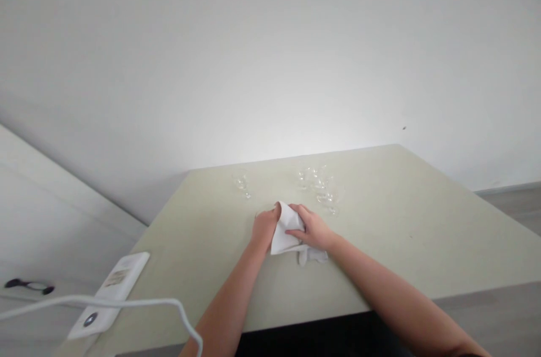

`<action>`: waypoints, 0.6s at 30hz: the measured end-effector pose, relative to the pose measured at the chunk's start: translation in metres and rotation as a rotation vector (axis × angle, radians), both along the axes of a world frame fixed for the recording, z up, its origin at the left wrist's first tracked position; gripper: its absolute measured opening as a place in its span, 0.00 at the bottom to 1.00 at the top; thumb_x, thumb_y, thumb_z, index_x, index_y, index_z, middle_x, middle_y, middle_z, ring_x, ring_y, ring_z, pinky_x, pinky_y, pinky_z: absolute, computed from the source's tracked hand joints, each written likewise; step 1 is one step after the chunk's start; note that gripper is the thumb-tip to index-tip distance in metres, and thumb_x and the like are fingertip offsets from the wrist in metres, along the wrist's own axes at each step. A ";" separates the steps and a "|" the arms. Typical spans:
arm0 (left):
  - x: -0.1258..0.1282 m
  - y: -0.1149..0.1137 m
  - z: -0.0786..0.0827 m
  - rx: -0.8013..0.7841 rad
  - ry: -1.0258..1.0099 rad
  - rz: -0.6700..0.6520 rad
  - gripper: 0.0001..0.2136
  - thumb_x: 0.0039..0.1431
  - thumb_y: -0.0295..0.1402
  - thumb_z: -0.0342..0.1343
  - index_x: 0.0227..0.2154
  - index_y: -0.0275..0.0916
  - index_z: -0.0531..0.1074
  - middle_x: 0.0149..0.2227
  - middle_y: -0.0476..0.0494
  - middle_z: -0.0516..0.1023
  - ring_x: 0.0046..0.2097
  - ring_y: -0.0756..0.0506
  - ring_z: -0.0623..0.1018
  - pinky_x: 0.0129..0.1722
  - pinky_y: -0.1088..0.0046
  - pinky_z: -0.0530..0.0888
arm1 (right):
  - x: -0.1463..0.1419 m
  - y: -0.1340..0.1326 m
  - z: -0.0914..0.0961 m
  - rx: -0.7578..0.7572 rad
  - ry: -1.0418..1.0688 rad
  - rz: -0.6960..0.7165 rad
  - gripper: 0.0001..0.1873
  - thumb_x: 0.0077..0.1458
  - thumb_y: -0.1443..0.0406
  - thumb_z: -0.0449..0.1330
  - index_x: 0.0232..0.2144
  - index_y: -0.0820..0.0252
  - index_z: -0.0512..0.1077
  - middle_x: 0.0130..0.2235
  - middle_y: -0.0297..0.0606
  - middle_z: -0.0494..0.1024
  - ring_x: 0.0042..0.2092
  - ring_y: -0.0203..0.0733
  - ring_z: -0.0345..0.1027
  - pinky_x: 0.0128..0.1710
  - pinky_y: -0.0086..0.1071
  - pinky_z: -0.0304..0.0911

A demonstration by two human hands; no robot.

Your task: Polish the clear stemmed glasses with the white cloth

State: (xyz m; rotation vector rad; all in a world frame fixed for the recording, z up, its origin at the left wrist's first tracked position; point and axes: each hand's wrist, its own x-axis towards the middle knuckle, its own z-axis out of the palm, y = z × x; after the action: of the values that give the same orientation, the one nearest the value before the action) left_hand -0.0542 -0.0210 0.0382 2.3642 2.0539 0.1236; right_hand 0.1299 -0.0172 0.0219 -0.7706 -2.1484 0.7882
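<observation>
White cloth [279, 239] held between both hands over the bench [372, 255]

The cloth is gripped between thumb and fingers by the right hand [311, 227]. It is met on the other side by the left hand [265, 226], whose fingers are partly hidden; whether that hand is closed on anything cannot be told. Beyond, a clear glass [240, 181] is set apart to the left, while clustered clear glasses [315, 178] are placed near the right hand. The lower-left view is crossed by a white cable [139, 303], partly over a white box [134, 267].
</observation>
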 end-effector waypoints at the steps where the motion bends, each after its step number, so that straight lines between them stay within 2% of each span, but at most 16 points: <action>1: 0.000 0.000 0.001 -0.023 -0.005 0.019 0.14 0.64 0.35 0.47 0.48 0.37 0.71 0.39 0.36 0.81 0.42 0.41 0.80 0.39 0.72 0.70 | 0.001 0.000 0.001 0.035 -0.019 0.018 0.33 0.54 0.65 0.61 0.61 0.55 0.57 0.52 0.45 0.69 0.51 0.47 0.66 0.52 0.39 0.62; 3: 0.000 0.000 0.003 -0.063 -0.026 0.061 0.12 0.62 0.35 0.50 0.42 0.38 0.74 0.38 0.36 0.81 0.42 0.41 0.80 0.38 0.72 0.70 | 0.002 0.001 0.000 0.056 -0.033 0.022 0.36 0.53 0.71 0.56 0.63 0.52 0.56 0.54 0.44 0.65 0.53 0.47 0.65 0.54 0.40 0.61; 5: 0.001 0.000 0.003 -0.062 -0.061 0.086 0.12 0.60 0.35 0.51 0.43 0.38 0.74 0.39 0.36 0.81 0.43 0.40 0.80 0.38 0.72 0.70 | 0.001 0.001 -0.003 0.034 0.020 0.024 0.40 0.51 0.74 0.54 0.65 0.52 0.53 0.56 0.44 0.63 0.56 0.47 0.62 0.58 0.42 0.58; 8: 0.001 -0.001 0.002 -0.015 -0.091 0.097 0.18 0.59 0.36 0.52 0.51 0.38 0.68 0.39 0.37 0.81 0.42 0.40 0.80 0.36 0.72 0.70 | -0.003 0.002 -0.006 -0.117 0.178 0.066 0.37 0.54 0.71 0.50 0.66 0.54 0.51 0.61 0.43 0.61 0.62 0.47 0.55 0.64 0.45 0.49; 10: 0.000 -0.001 0.002 -0.002 -0.070 0.109 0.19 0.60 0.35 0.51 0.53 0.38 0.66 0.37 0.37 0.81 0.41 0.40 0.81 0.35 0.71 0.71 | -0.007 0.004 -0.008 -0.255 0.250 0.062 0.33 0.57 0.70 0.47 0.65 0.55 0.52 0.63 0.42 0.61 0.64 0.46 0.53 0.64 0.45 0.47; 12: 0.000 -0.001 0.002 0.008 -0.029 0.085 0.16 0.61 0.33 0.49 0.51 0.37 0.67 0.37 0.37 0.81 0.40 0.40 0.81 0.36 0.71 0.71 | -0.009 0.006 -0.012 -0.334 0.276 0.022 0.30 0.57 0.69 0.47 0.63 0.56 0.55 0.60 0.41 0.65 0.61 0.44 0.58 0.62 0.44 0.51; 14: 0.000 -0.002 0.002 0.007 0.011 0.000 0.13 0.61 0.31 0.48 0.48 0.37 0.69 0.37 0.37 0.81 0.41 0.41 0.80 0.38 0.70 0.71 | -0.011 0.009 -0.018 -0.343 0.271 -0.005 0.28 0.55 0.67 0.53 0.59 0.57 0.60 0.53 0.41 0.72 0.53 0.43 0.66 0.56 0.41 0.59; 16: 0.001 -0.003 0.001 0.004 0.038 -0.123 0.13 0.60 0.30 0.49 0.47 0.38 0.69 0.37 0.38 0.81 0.41 0.41 0.80 0.40 0.69 0.71 | -0.011 0.011 -0.023 -0.324 0.232 -0.008 0.23 0.49 0.66 0.60 0.50 0.60 0.67 0.43 0.38 0.76 0.44 0.42 0.69 0.48 0.37 0.64; 18: 0.002 -0.004 -0.001 0.012 0.054 -0.221 0.15 0.58 0.28 0.51 0.48 0.38 0.68 0.37 0.39 0.81 0.41 0.42 0.80 0.41 0.70 0.72 | -0.010 0.013 -0.026 -0.301 0.187 -0.009 0.15 0.47 0.67 0.62 0.40 0.61 0.70 0.37 0.35 0.76 0.38 0.40 0.69 0.41 0.33 0.65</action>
State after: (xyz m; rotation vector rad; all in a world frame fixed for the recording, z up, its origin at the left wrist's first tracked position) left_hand -0.0525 -0.0252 0.0375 2.6084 1.7990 0.0706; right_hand 0.1201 -0.0038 -0.0041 -0.8210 -1.8822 1.1499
